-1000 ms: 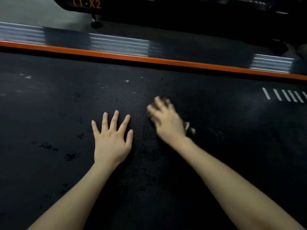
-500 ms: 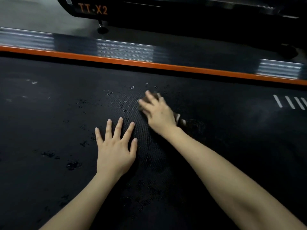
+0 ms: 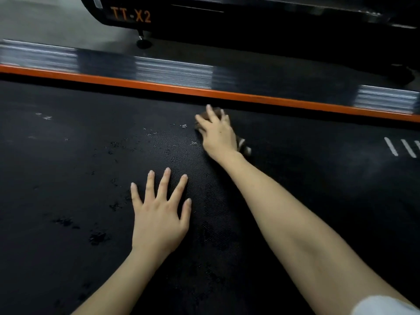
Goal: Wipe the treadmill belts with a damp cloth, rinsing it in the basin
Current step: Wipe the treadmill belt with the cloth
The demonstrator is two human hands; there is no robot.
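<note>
The black textured treadmill belt (image 3: 68, 178) fills most of the view, with wet patches and specks on it. My right hand (image 3: 218, 135) presses a dark cloth (image 3: 244, 145) flat on the belt near its far edge; only a brown tip under the fingers and a striped corner by the wrist show. My left hand (image 3: 159, 214) lies flat on the belt with fingers spread, nearer to me and holding nothing.
An orange strip (image 3: 159, 86) and a side rail with silver ribbed pads (image 3: 175, 72) border the belt's far side. Beyond stands another dark machine marked "TT-X2" (image 3: 130, 14) on a foot (image 3: 143, 43). White stripes (image 3: 400, 148) mark the belt at right.
My right hand has slid the cloth away from me, from the belt's middle toward the orange strip. My left hand has stayed flat in place.
</note>
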